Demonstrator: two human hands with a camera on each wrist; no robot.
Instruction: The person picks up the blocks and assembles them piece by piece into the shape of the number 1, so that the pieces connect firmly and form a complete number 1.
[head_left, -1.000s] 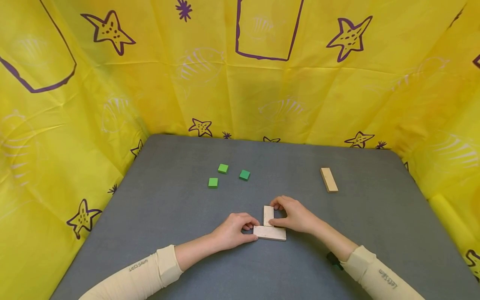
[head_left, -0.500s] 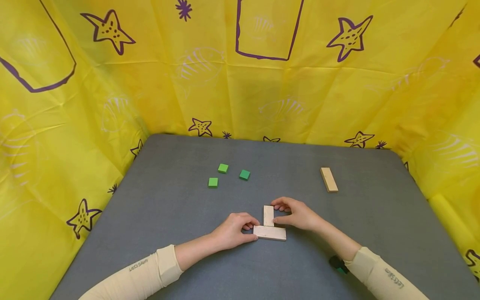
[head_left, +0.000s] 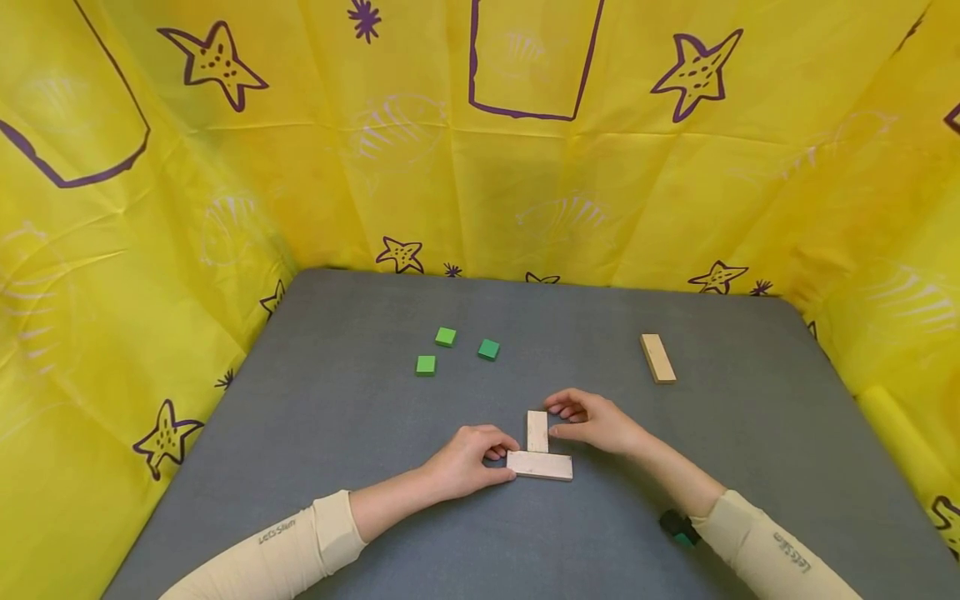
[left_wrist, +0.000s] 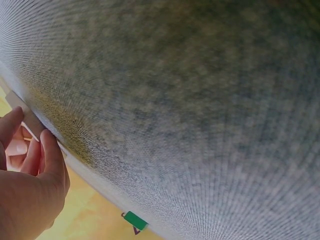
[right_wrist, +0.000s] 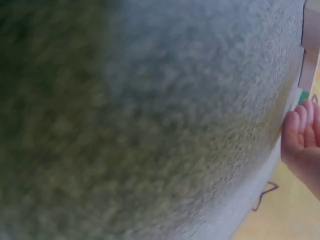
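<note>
Near the table's front lies a pale wooden block [head_left: 540, 467], its long side running left to right. My left hand [head_left: 472, 463] holds its left end between thumb and fingers, also seen in the left wrist view, where the fingers [left_wrist: 52, 155] sit at the block [left_wrist: 32, 121]. A second wooden block [head_left: 537, 431] points away from the first, its near end against the first one's far edge, forming an upside-down T. Just right of this second block is my right hand [head_left: 600, 423], fingers loosely bent, with a small gap between thumb and block.
Two light green square blocks [head_left: 426, 365] and one darker green block [head_left: 489, 349] lie behind the left hand. A third wooden block [head_left: 657, 359] lies at the back right. Yellow patterned cloth [head_left: 480, 192] surrounds the grey table [head_left: 360, 350].
My right hand has let go of the second wooden block and drawn slightly away to the right. The left hand stays on the first block, and the blocks keep their places.
</note>
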